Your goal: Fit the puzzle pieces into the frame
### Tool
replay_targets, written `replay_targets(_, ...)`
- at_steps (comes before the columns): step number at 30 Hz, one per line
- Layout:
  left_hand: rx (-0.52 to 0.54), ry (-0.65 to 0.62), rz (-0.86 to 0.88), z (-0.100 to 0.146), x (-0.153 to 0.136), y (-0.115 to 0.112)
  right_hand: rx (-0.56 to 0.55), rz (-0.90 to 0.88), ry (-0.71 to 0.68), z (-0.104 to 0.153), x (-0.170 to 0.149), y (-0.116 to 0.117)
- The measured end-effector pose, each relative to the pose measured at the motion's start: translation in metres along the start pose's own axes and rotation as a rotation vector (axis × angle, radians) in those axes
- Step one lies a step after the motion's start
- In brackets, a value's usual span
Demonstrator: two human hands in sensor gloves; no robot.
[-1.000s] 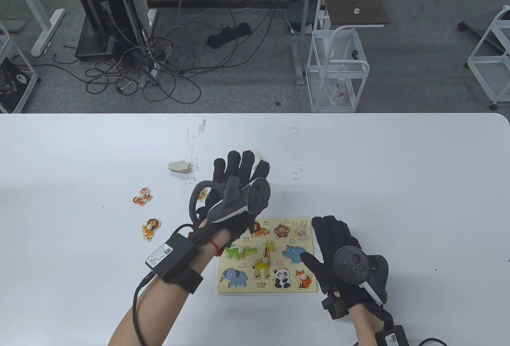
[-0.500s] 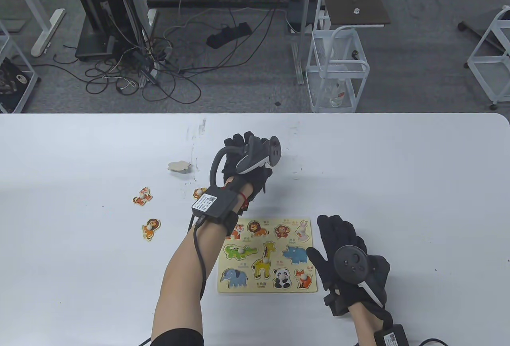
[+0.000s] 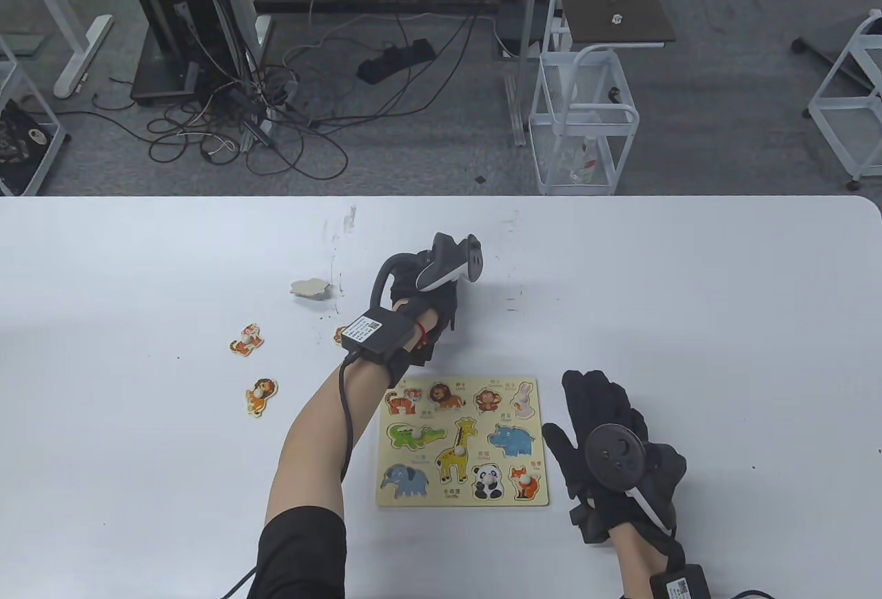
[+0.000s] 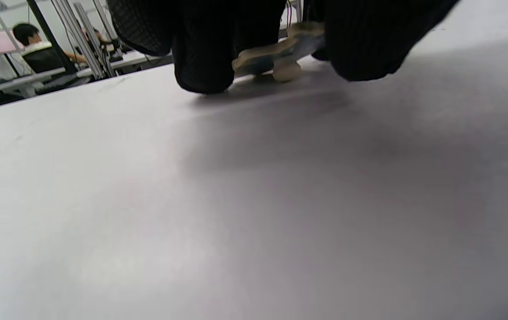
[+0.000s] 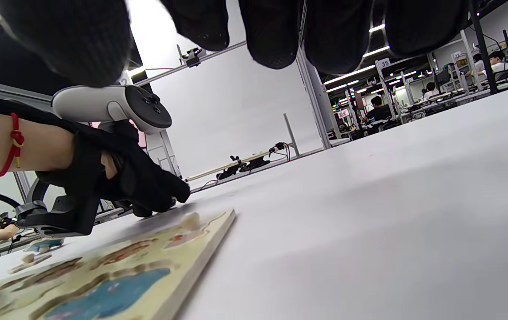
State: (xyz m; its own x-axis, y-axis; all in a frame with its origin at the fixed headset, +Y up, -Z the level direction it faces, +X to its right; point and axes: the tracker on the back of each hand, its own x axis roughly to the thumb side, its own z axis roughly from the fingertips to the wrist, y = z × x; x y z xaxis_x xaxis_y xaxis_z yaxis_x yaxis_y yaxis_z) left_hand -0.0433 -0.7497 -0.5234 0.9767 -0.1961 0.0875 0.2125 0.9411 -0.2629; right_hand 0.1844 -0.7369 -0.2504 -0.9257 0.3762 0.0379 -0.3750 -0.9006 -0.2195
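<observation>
The puzzle frame lies flat at the table's front middle, with animal pieces seated in it; it also shows in the right wrist view. My left hand reaches beyond the frame's far edge, fingers curled down. In the left wrist view its fingers pinch a wooden knobbed piece, knob side down and tilted, at the table surface. My right hand rests palm down with fingers spread just right of the frame and holds nothing.
Loose pieces lie left of the left arm: a face-down wooden piece, a tiger piece, a lion piece, and a small piece half hidden by the wrist box. The table's far edge is well beyond.
My left hand moved from over the frame's top left out to the far wooden piece and curled its fingers onto it. My right hand slid a little right, off the frame's edge.
</observation>
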Motion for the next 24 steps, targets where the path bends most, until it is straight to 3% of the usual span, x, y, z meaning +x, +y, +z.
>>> replay_targets(5,0.073,0.005,-0.032,0.003,-0.003,0.004,0.018,0.004,0.007,-0.001,-0.002,0.004)
replay_targets(10,0.168,-0.085,-0.004,0.028,-0.018,0.021,0.034,0.001,0.01,-0.002,-0.005,0.008)
replay_targets(18,0.228,-0.229,0.1,0.111,-0.047,0.066,0.025,-0.075,-0.024,-0.001,0.001,0.011)
replay_targets(24,0.24,-0.356,0.343,0.186,-0.051,0.074,0.019,-0.195,-0.094,0.005,0.019,0.009)
